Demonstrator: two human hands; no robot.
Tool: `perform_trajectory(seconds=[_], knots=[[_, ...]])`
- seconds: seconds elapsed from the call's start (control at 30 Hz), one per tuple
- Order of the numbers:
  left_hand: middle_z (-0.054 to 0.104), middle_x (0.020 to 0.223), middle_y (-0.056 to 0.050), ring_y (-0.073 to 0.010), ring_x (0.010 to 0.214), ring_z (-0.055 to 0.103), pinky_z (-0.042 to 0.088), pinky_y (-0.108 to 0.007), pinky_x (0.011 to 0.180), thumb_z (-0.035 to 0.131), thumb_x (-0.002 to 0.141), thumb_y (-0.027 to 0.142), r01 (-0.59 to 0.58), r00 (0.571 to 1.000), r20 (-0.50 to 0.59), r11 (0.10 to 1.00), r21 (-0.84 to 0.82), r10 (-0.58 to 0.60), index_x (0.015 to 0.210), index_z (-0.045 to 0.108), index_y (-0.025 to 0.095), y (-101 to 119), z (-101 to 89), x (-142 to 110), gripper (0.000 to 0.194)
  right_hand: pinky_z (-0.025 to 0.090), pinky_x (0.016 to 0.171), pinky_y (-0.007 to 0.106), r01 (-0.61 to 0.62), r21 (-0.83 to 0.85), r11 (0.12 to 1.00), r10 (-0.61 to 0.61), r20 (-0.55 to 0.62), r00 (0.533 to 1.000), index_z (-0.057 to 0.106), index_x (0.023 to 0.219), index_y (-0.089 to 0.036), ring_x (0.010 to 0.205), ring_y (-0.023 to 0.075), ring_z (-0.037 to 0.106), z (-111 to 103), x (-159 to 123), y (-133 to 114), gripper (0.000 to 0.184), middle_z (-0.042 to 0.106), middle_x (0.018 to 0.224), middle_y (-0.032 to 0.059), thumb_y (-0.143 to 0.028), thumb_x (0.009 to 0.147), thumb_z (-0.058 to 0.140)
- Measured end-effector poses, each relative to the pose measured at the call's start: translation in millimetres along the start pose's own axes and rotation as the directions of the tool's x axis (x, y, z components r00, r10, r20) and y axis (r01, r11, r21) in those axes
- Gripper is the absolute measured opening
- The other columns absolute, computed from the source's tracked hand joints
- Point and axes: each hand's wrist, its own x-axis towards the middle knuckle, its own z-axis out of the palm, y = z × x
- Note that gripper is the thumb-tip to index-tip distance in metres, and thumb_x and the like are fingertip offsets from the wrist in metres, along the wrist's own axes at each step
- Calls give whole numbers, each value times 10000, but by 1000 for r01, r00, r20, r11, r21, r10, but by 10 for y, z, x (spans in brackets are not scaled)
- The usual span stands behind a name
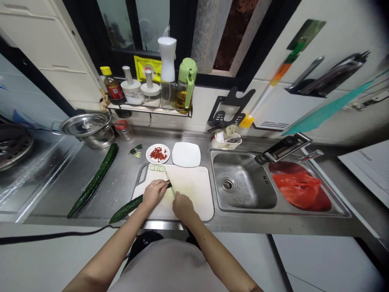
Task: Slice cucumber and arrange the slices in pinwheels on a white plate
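Observation:
A long green cucumber lies across the near left corner of a white cutting board. My left hand is closed on top of it, pressing it to the board. My right hand grips the handle of a knife whose blade stands at the cucumber's cut end, just right of my left fingers. Several cucumber slices lie at the board's far left edge.
A second whole cucumber lies on the steel counter to the left, beside a lidded pot. A small plate of red pieces and a white square plate sit behind the board. The sink with a red bag is to the right.

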Motion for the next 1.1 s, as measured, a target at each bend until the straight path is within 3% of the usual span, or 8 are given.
perform_trajectory(seconds=[0.17,0.47,0.83,1.1], knots=[[703,980,-26,-174,924,614,488,-303,822,468,931,313,4,1000,-3,1000,-9,-4,1002,710,272,9,-1,-3,255,466,779,314,-3,2,1000,3,3,1000,547,1102,-101,967,240,652,20,-3,-5,277,670,1000,175,-81,882,381],[707,972,-27,-176,937,611,484,-299,820,479,929,308,28,1000,7,1000,-13,-28,1000,713,262,23,-15,11,249,467,759,327,-28,-10,1000,29,66,997,530,1140,-101,970,261,651,29,-263,96,287,668,999,186,-104,908,361],[703,984,-29,-176,940,611,486,-306,831,471,930,308,26,1000,11,1000,-15,-25,1006,709,267,43,-40,5,253,470,774,315,-11,-17,1000,11,11,1000,554,1087,-114,968,243,656,57,-28,18,277,675,977,165,-73,883,372],[707,965,-36,-177,939,610,489,-307,833,471,929,314,27,1000,6,999,-18,-27,1005,715,266,22,-27,15,260,478,768,315,-38,-29,999,40,61,997,546,1127,-109,980,249,655,84,-216,96,264,673,1005,178,-110,907,399]])
